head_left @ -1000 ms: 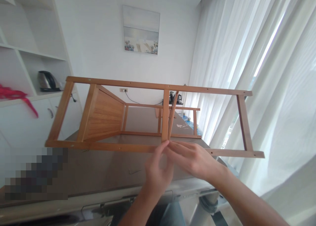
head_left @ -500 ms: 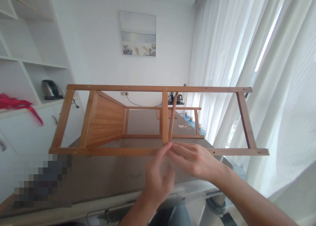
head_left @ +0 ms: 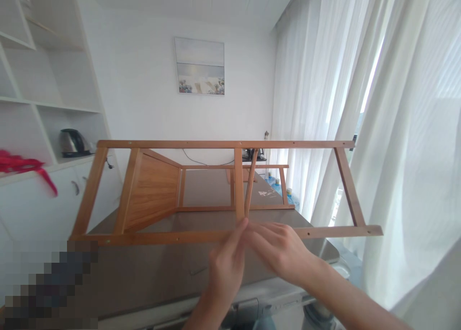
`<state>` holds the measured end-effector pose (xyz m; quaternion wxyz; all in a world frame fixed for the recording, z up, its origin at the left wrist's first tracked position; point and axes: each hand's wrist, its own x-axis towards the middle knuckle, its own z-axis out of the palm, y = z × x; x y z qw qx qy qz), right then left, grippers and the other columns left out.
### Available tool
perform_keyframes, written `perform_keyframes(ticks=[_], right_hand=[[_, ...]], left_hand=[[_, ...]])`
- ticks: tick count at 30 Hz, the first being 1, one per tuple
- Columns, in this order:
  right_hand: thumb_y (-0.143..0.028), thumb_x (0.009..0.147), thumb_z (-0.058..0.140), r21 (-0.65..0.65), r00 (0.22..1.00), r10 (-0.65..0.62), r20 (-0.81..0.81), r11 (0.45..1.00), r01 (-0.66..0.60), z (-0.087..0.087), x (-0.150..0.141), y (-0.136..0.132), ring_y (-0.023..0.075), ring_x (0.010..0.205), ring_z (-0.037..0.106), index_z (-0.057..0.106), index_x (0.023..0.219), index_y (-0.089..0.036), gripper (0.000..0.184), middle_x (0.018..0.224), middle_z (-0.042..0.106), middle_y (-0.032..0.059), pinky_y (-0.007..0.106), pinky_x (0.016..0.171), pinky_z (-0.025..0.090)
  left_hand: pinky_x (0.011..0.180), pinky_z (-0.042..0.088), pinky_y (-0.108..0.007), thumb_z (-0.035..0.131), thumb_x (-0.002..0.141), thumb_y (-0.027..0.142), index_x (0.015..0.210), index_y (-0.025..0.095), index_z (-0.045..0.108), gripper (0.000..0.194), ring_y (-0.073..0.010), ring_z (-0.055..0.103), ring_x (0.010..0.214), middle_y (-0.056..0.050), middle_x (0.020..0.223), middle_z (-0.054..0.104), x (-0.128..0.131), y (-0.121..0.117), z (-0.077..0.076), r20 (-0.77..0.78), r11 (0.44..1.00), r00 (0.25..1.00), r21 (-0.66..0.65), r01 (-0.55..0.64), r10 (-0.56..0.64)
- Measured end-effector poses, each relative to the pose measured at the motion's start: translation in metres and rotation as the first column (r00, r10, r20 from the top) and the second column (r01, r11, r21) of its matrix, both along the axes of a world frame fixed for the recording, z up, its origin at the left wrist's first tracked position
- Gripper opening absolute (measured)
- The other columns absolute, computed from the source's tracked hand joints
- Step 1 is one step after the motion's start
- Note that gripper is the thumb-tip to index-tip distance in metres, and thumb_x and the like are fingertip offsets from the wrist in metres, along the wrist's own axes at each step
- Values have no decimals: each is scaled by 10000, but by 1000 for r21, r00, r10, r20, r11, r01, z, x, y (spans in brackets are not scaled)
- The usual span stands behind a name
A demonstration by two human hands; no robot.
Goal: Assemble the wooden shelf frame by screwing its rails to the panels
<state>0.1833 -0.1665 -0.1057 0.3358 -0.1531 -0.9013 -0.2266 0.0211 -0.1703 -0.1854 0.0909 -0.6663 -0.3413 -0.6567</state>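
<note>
A wooden shelf frame (head_left: 223, 144) lies on its side on a grey table (head_left: 151, 267), with one slatted shelf panel (head_left: 153, 190) fitted near its left end. My left hand (head_left: 225, 267) reaches up to the near rail, its fingertips pinched at the joint where a cross slat (head_left: 238, 183) meets the rail. My right hand (head_left: 279, 248) comes in from the right, fingers closed together against the same joint and touching the left fingertips. What the fingers pinch is hidden. A thin loose slat (head_left: 250, 181) leans just behind the joint.
White shelving with a kettle (head_left: 70, 142) and a red cloth (head_left: 21, 164) stands at the left. Sheer curtains (head_left: 378, 104) cover the windows on the right. A framed picture (head_left: 200, 66) hangs on the far wall. A pixelated patch covers the lower left corner.
The view has tilted upward, so the frame sits lower in the picture. Both hands stay at the same rail joint, the left fingers now drawn closer together.
</note>
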Motion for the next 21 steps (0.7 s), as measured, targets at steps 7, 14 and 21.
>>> perform_keyframes(ticks=[7,14,21], right_hand=[[-46,966,422,234,992,-121,-19,965,122,-12,-8,-14,342,1198,681,656,1043,-17,248,1098,739,254,435,982,585],[-21,967,376,300,967,-241,-83,919,255,-20,-17,-15,375,1256,661,648,1151,1,329,1170,741,249,440,966,609],[-37,991,425,238,976,-201,-84,947,216,-15,-14,-12,374,1270,646,648,1109,-12,253,1218,712,257,428,970,599]], left_hand=[[697,632,-160,640,959,112,1363,237,675,424,-165,807,836,-100,1154,783,3,3,-6,55,997,997,66,46,-50],[882,637,-204,656,941,86,1408,269,641,501,-185,789,998,-82,1248,752,6,3,-3,120,986,979,53,156,-162],[952,633,-251,664,942,92,1404,283,640,500,-190,783,1025,-66,1285,734,5,7,3,130,977,969,23,210,-212]])
